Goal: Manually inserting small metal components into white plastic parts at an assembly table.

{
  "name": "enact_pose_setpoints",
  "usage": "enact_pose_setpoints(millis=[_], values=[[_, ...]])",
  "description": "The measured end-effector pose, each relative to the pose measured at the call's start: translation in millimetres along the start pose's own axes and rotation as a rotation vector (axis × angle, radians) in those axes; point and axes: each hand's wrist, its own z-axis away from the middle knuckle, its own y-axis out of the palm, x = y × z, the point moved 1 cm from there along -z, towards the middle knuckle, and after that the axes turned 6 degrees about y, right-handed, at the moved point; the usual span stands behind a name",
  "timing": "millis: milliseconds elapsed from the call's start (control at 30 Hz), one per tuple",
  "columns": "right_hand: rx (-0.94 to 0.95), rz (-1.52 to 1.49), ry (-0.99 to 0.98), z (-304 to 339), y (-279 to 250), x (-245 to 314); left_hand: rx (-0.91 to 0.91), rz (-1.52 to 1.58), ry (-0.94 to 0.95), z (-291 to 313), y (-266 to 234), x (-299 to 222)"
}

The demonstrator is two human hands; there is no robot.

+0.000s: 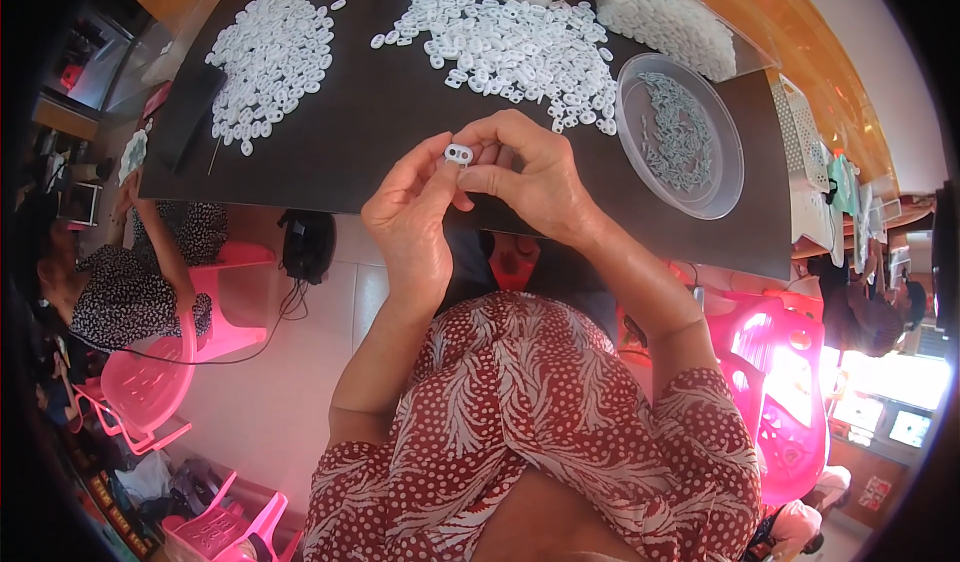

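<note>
A small white oval plastic piece with two dark holes (459, 153) is pinched between my hands above the near edge of the dark table. My left hand (412, 197) grips it between thumb and fingertips. From the right, my right hand (527, 172) closes in with thumb and fingers at the piece's edge; whether it also holds a screw is too small to tell. Beyond my hands lies a wide heap of similar white pieces (510, 47). To the right, a round clear tray (627, 112) holds many small grey screws (680, 137).
Another pile of white pieces (275, 57) covers the table's left part, beside a dark flat object (192, 112). Two clear bins of white pieces (665, 17) stand at the back. Pink plastic chairs (150, 387) and a seated person (110, 282) are at the left.
</note>
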Motion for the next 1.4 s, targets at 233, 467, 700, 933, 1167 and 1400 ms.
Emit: enact_pose_setpoints(millis=[233,467,700,933,1167,1400], values=[[-0.067,0.032,-0.162,7.7,-1.8,-2.5,0.106,0.038,0.061,6.6,3.0,-4.0],[-0.145,0.038,-0.356,14.4,-1.1,-1.8,0.152,0.044,0.168,11.5,1.2,0.2],[-0.198,0.085,-0.477,18.5,5.5,-0.2,0.128,-0.020,0.263,16.8,2.0,-0.5],[-0.277,0.085,-0.548,21.2,14.6,-5.3,0.078,0.022,0.272,21.9,-0.1,7.2],[-0.283,0.077,-0.447,25.2,17.3,0.1,0.067,0.033,0.263,20.8,5.8,-6.4],[-0.347,0.119,-0.540,27.2,21.0,-1.6,0.069,0.000,0.242,22.3,5.6,-8.1]])
